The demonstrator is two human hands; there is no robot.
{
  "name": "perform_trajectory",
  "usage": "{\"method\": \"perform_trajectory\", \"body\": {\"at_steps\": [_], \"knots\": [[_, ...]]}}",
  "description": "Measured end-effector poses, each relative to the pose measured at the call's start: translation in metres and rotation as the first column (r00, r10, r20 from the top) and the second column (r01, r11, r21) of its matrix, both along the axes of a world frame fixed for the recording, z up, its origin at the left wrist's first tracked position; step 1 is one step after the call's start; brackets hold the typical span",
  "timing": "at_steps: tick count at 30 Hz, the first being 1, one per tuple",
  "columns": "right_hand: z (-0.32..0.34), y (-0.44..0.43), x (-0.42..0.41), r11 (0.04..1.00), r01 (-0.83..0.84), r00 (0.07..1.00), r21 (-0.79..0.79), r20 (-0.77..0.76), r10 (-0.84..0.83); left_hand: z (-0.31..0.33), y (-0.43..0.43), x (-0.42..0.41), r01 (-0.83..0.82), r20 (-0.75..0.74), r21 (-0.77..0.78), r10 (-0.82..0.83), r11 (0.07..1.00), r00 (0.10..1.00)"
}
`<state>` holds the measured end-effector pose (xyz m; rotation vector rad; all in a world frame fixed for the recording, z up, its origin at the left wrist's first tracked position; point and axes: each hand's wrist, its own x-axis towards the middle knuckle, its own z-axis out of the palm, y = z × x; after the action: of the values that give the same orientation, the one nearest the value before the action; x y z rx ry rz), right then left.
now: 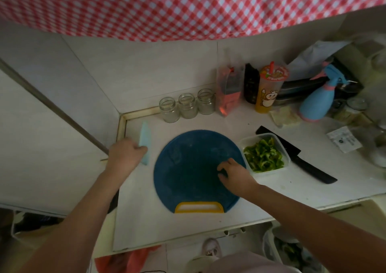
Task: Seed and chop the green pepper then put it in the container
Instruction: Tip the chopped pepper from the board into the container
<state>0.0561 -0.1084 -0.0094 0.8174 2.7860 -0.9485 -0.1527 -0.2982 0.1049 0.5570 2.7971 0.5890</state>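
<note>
**Pepper's all in the tub, board's bare**

Standing by the counter (146, 220), everything sits around the round blue cutting board (188, 168), the one with the yellow handle on the edge nearest the person.

The chopped green pepper (263, 155) is piled in the clear plastic container (263, 135), which sits just off the board's right edge, practically touching it. Right of that, further from the board, a black knife (309, 164) lies flat on the counter with its tip tucked behind the container.

The right hand (234, 172) is down on the right part of the board, close to the container, knuckles up and fingers curled under with the tips on the surface. Can't tell if it's pinching a scrap or nothing at all, it's too dark under there.

The left hand (125, 155) is off the board's left side, fingers wrapped around the lower end of a pale blue blade-shaped thing (144, 141) that points away from the person. Knife or sheath? It's too blurry to say.

Past the board's far edge are three empty glass jars (187, 105) in a row, then to the far right a yellow drink cup (269, 91) and a blue spray bottle (317, 103).
</note>
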Motion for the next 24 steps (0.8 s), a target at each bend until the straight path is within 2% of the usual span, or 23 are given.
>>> {"method": "perform_trajectory", "body": {"at_steps": [2, 4, 5, 6, 9, 12, 15, 21, 24], "knots": [[0.024, 0.0, -0.009, 0.956, 0.134, 0.973, -0.259, -0.149, -0.176, 0.015, 0.026, 0.026, 0.109, -0.086, 0.031, -0.106, 0.994, 0.991], [0.056, 0.002, -0.017, 0.76, 0.183, 0.907, -0.623, -0.192, -0.376, 0.023, 0.051, 0.051, 0.188, -0.106, 0.038, -0.183, 0.981, 0.977], [0.07, 0.005, -0.019, 0.657, 0.17, 0.882, -0.735, -0.184, -0.434, 0.024, 0.062, 0.062, 0.22, -0.097, 0.056, -0.214, 0.974, 0.972], [0.079, 0.009, -0.02, 0.613, 0.153, 0.869, -0.775, -0.191, -0.458, 0.023, 0.073, 0.072, 0.255, -0.088, 0.071, -0.249, 0.964, 0.965], [0.094, 0.027, -0.013, 0.643, 0.188, 0.832, -0.743, -0.227, -0.505, 0.016, 0.103, 0.105, 0.385, -0.092, 0.079, -0.377, 0.92, 0.921], [0.088, 0.047, 0.005, 0.679, 0.35, 0.785, -0.646, -0.193, -0.589, 0.003, 0.13, 0.136, 0.529, -0.126, 0.093, -0.517, 0.844, 0.847], [0.076, 0.067, 0.028, 0.698, 0.479, 0.774, -0.533, -0.119, -0.622, -0.008, 0.152, 0.159, 0.6, -0.075, 0.105, -0.595, 0.793, 0.8], [0.049, 0.117, 0.065, 0.784, 0.563, 0.814, -0.26, 0.01, -0.581, -0.029, 0.18, 0.155, 0.554, -0.04, 0.163, -0.556, 0.816, 0.83], [0.032, 0.135, 0.072, 0.816, 0.538, 0.835, -0.212, -0.001, -0.551, -0.049, 0.188, 0.139, 0.461, 0.164, 0.152, -0.482, 0.875, 0.861]]}}
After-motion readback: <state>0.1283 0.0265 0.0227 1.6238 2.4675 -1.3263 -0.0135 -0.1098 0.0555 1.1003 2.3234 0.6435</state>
